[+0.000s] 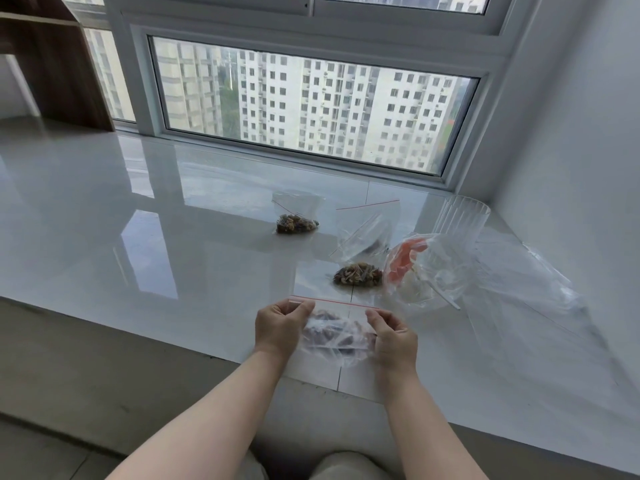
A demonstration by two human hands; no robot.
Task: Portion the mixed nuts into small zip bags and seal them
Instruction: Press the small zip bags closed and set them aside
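While the left hand (278,327) and right hand (394,337) pinch one zip bag (334,336) of nuts by its top corners above the sill (138,237), two filled bags (297,220) (360,261) lie beyond; the held bag's contents are blurred.

A glossy white sill (138,220) carries everything — two small zip bags of nuts, one far (297,216), one nearer (360,268). Beside them lie a crumpled clear bag (485,271) and a ribbed clear cup (462,216).

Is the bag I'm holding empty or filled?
Filled: dark nuts show through the bag held between both hands.
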